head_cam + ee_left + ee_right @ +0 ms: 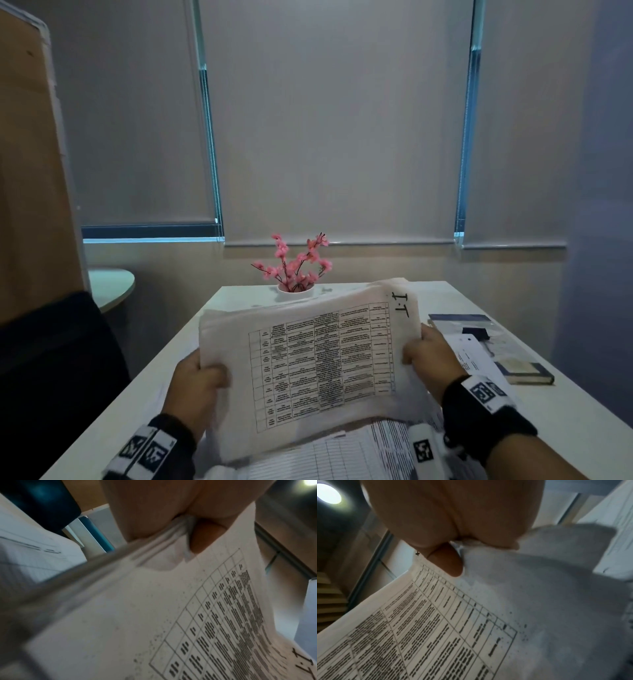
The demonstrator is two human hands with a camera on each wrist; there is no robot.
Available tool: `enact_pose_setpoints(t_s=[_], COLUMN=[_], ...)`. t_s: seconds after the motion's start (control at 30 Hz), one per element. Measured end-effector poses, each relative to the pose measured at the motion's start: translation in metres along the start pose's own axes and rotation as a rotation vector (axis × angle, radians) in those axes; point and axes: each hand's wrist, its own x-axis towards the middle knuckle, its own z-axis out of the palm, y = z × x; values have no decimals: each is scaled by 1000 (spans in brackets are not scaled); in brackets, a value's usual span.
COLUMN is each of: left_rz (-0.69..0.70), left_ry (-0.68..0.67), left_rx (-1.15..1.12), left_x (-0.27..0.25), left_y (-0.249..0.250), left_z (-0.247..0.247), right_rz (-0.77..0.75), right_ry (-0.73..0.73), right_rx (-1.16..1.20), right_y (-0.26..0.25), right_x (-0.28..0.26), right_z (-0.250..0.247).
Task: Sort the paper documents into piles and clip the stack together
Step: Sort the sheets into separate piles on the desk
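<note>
Currently both hands hold one stack of papers point(308, 359) up above the white table point(565, 411). Left hand point(197, 387) pinches its left edge, thumb on top; right hand point(433, 359) pinches the right edge. Top sheet shows a printed table (handwritten "I.T" in one corner). More sheets point(342, 455) lie beneath, on the table. Black binder clip point(474, 333) sits right, on a book point(479, 325).

Two bare hands, left hand point(195, 383) and right hand point(432, 359). Black wristbands point(486, 411) on both wrists, each carrying white tags point(484, 391) printed with black square-patterned markers. Bare forearms beyond the bands.
</note>
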Motion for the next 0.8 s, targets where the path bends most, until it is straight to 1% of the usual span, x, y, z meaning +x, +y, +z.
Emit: enact_pose_setpoints(t_s=[0.07,0.1,0.17,0.23,0.27,0.3,0.33,0.37,0.43,0.47,0.5,0.53,0.57,0.6,0.63,0.67,0.73,0.77,0.8], left_rz=[54,60,6,-105,-151,-173,-165,-131,-17,72,180,287,383,456,481,468,404,398,402], left_ry=[16,2,-39,-106,-131,-131,-98,-53,91,159,193,189,147,77,-6,-87,-231,-257,-265], left_rx=[-88,-136,-175,-123,-76,-22,25,66,197,307,428,552,672,788,896,985,1083,1079,1029], left_x=[5,8,13,12,11,11,14,17,20,19,16,10,5,1,-2,-3,3,8,11], left_y=[8,11,9,0,-5,-7,-8,-4,16,33,52,70,87,101,111,120,127,129,130], left_z=[-1,-2,-4,-3,-4,-5,-8,-11,-16,-17,-15,-10,-3,5,13,21,31,32,31], right_rz=[-16,-28,-7,42,41,12,-30,-69,-137,-165,-194,-228,-265,-305,-345,-392,-488,-538,-587], right_ry=[50,45,-41,-123,-135,-129,-111,-87,-66,-62,-57,-56,-62,-77,-94,-119,-159,-155,-115], right_rx=[147,223,269,139,37,-60,-138,-193,-275,-312,-348,-388,-438,-486,-536,-567,-609,-634,-635], right_y=[-5,-6,-1,11,17,20,21,18,3,-8,-20,-31,-45,-59,-72,-86,-108,-116,-121], right_x=[2,3,5,4,3,2,2,0,-2,-3,-4,-4,-5,-6,-8,-11,-16,-18,-18], right_z=[-2,-5,-7,-5,-3,-1,0,1,2,3,5,7,11,16,21,28,40,45,47])
